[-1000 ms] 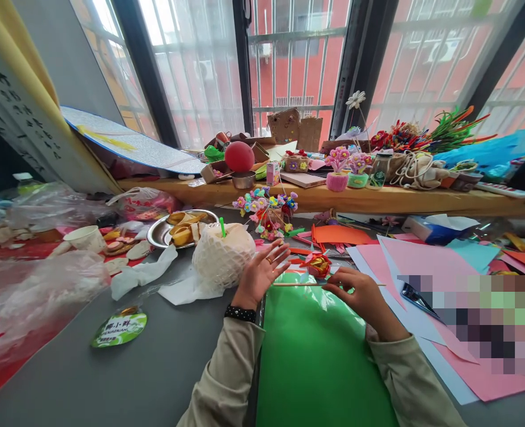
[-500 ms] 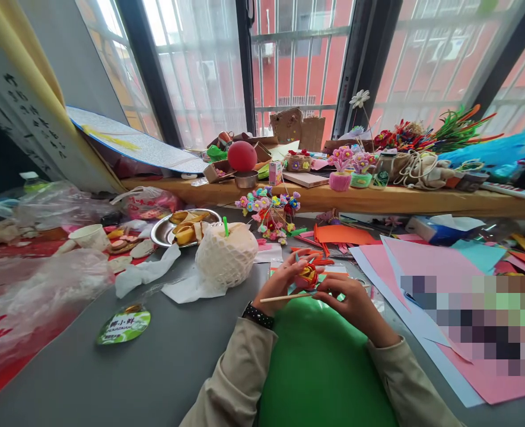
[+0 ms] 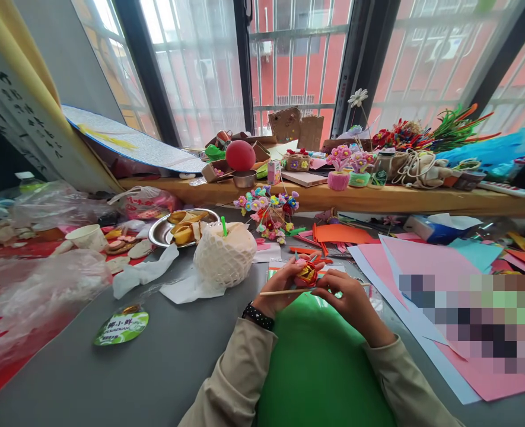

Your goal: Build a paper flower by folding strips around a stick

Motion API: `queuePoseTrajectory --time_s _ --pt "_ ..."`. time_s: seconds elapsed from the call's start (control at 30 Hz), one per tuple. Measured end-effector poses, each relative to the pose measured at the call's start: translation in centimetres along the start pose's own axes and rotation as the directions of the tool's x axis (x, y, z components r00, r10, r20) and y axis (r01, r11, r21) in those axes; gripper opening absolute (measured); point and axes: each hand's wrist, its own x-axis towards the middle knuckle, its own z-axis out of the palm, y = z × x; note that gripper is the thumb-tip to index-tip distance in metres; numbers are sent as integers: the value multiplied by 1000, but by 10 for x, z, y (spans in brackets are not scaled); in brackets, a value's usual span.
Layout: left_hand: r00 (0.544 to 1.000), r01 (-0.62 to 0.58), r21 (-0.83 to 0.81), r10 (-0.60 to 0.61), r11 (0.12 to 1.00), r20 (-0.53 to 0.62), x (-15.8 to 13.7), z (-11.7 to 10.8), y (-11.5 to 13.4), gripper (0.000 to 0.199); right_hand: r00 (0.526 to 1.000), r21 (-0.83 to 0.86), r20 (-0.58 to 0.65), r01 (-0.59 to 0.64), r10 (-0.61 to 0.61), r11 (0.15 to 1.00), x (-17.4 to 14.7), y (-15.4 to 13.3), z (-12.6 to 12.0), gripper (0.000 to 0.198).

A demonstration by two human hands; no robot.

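My left hand (image 3: 274,290) is closed loosely around a red and yellow paper flower (image 3: 307,274), cradled at its fingers with the layered petals facing up. A thin wooden stick (image 3: 284,292) lies almost level across the left palm, just below the flower. The thumb and fingers of my right hand (image 3: 349,301) pinch this stick near the flower's lower right side. Whether the stick touches the flower is hidden by the fingers. Beneath both hands spreads a large, smooth green surface (image 3: 320,362).
A netted white coconut (image 3: 224,255) with a green straw stands left of my hands, before a metal dish (image 3: 159,231) of peels. Pink and pale sheets (image 3: 371,267) lie to the right. Craft flowers (image 3: 271,207) and an orange sheet (image 3: 342,233) sit behind. A green label (image 3: 122,328) lies front left.
The flower has tilted slightly in my left hand and shows more of its petals. The stick has shifted up a little and lies more level. Both hands keep their hold.
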Motion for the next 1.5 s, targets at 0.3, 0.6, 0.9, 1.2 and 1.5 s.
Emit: queuePoseTrajectory --time_s 0.3,0.6,0.9,1.2,1.5 --pt "994 -44 16 42 999 102 -1 2 0 14 1000 -43 -4 17 -17 999 2 1 2 15" --pt "991 -38 46 32 998 129 0 0 0 15 1000 -37 9 19 -18 999 0 2 2 14" --pt "997 -12 53 8 999 77 0 -2 -1 16 1000 -60 6 14 -14 998 1 1 2 16" --pt "999 -14 41 12 999 47 -1 3 0 16 1000 -53 -9 20 -21 998 2 1 3 19" --pt "981 -105 92 118 990 -153 -8 11 6 33 1000 -49 -23 4 -5 999 0 7 -4 26"
